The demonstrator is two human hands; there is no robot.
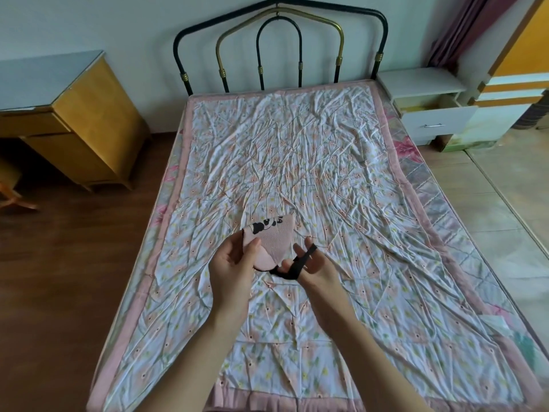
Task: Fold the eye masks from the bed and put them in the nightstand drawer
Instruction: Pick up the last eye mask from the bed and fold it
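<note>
A pink eye mask (274, 237) with a black panda print is folded in half and held above the middle of the bed (297, 162). My left hand (234, 261) pinches its left edge between thumb and fingers. My right hand (312, 263) has the mask's black elastic strap (297, 264) looped over its spread fingers. The white nightstand (427, 99) stands at the bed's far right, its top drawer (436, 110) pulled open. I see no other eye mask on the bed.
A black and brass metal headboard (279, 46) closes the bed's far end. A yellow wooden desk (74, 114) stands at the left on the wood floor. Tiled floor runs along the bed's right side, with a curtain (463, 28) behind the nightstand.
</note>
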